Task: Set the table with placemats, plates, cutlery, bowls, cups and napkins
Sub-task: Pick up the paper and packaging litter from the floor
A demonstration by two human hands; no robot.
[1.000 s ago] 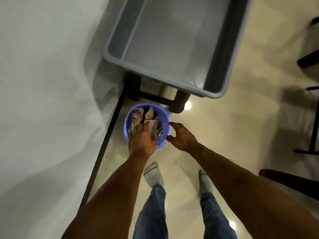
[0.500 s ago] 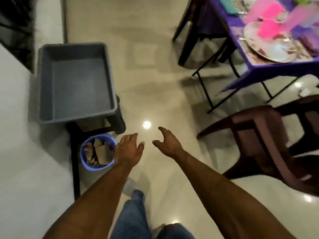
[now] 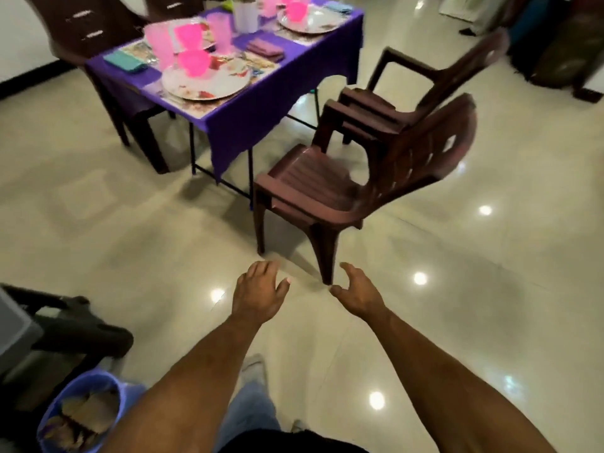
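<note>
Newly nearer: table [image 3: 248, 119], beyond empty hands [image 3: 261, 289].

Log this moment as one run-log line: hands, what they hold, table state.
left hand: open, empty | right hand: open, empty | table: plates, pink cups, napkins laid | blue bucket: on floor, lower left

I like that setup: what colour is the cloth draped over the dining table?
Purple, a plain draped tablecloth, seen clearly in the head view.

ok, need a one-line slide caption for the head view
Both hands, left and right, empty and open above the floor, facing a purple-clothed table set with plates and pink cups.
</note>
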